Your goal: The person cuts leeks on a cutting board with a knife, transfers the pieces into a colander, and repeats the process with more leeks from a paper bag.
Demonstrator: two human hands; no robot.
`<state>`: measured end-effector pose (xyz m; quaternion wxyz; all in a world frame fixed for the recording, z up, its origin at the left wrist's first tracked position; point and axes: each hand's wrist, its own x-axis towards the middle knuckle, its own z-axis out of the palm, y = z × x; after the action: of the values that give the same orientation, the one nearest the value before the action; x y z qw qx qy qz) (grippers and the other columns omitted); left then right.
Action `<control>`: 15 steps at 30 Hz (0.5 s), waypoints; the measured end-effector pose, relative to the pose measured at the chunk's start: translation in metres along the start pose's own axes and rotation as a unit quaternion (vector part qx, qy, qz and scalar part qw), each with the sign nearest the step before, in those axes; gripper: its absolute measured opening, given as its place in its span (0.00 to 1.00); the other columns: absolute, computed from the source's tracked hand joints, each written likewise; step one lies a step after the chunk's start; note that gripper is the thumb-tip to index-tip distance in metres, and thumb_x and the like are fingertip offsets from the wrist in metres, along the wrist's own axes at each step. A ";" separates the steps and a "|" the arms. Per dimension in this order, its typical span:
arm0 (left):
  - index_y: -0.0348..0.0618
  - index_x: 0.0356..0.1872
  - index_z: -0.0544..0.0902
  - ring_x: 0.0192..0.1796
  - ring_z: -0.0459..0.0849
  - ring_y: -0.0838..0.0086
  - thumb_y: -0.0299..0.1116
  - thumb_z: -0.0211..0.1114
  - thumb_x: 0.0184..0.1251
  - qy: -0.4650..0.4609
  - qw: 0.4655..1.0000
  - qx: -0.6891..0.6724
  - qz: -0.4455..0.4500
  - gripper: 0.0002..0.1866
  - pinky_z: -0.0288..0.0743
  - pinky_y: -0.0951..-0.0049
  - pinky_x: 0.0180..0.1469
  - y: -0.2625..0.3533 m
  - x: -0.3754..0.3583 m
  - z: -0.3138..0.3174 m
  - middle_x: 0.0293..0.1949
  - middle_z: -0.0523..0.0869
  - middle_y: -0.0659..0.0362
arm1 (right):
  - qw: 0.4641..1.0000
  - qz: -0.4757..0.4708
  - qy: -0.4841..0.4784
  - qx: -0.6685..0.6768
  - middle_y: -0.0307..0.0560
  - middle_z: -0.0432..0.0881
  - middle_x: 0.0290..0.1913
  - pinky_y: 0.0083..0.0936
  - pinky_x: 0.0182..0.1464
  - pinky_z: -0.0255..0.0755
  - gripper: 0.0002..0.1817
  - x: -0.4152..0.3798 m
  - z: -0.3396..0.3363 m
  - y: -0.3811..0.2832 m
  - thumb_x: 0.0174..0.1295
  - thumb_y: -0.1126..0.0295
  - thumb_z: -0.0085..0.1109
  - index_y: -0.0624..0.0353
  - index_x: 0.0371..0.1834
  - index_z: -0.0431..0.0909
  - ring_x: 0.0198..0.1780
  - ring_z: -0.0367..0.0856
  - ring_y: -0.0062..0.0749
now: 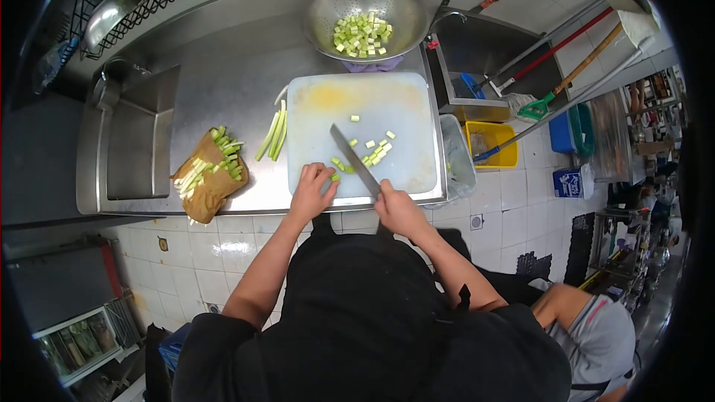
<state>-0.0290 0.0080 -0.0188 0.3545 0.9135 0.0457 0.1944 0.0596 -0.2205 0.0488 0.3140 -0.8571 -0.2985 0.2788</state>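
My right hand grips the handle of a kitchen knife, its broad blade slanting up and left across the white cutting board. Left of the blade, my left hand has its fingers bent, with the tips at a short piece of pale green stalk that looks like celery. Cut cubes lie scattered on the board on both sides of the knife. Several whole stalks rest beside the board's left edge.
A steel colander with cut cubes stands behind the board. At left, a brown paper bag holds more stalks by a sink. To the right are a clear bin, a yellow bucket and mop handles. Another person is at lower right.
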 end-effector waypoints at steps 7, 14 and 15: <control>0.38 0.44 0.86 0.49 0.78 0.57 0.36 0.77 0.59 -0.079 0.997 0.021 -0.002 0.16 0.76 0.59 0.52 -0.014 0.025 0.007 0.42 0.79 0.53 | 0.996 0.019 0.082 0.016 0.73 0.81 0.29 0.62 0.42 0.71 0.10 -0.015 -0.042 0.018 0.69 0.71 0.52 0.67 0.45 0.66 0.36 0.80 0.74; 0.36 0.42 0.84 0.50 0.80 0.54 0.33 0.75 0.61 -0.103 0.993 0.030 -0.046 0.14 0.76 0.58 0.52 -0.019 0.019 -0.019 0.42 0.80 0.50 | 0.977 0.106 0.099 0.153 0.58 0.76 0.20 0.46 0.24 0.72 0.09 -0.040 -0.045 0.058 0.71 0.69 0.52 0.64 0.41 0.66 0.21 0.79 0.53; 0.36 0.42 0.84 0.50 0.80 0.54 0.33 0.75 0.61 -0.106 0.993 0.031 -0.044 0.14 0.76 0.58 0.52 -0.021 0.018 -0.020 0.42 0.80 0.50 | 0.952 0.172 0.076 0.243 0.50 0.73 0.18 0.39 0.18 0.71 0.08 -0.044 -0.045 0.060 0.72 0.69 0.51 0.63 0.40 0.66 0.15 0.77 0.40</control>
<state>-0.0193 0.0400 -0.0139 0.3370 0.9366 0.0539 0.0797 0.0800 -0.3053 0.0483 0.4818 -0.8118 -0.0449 0.3269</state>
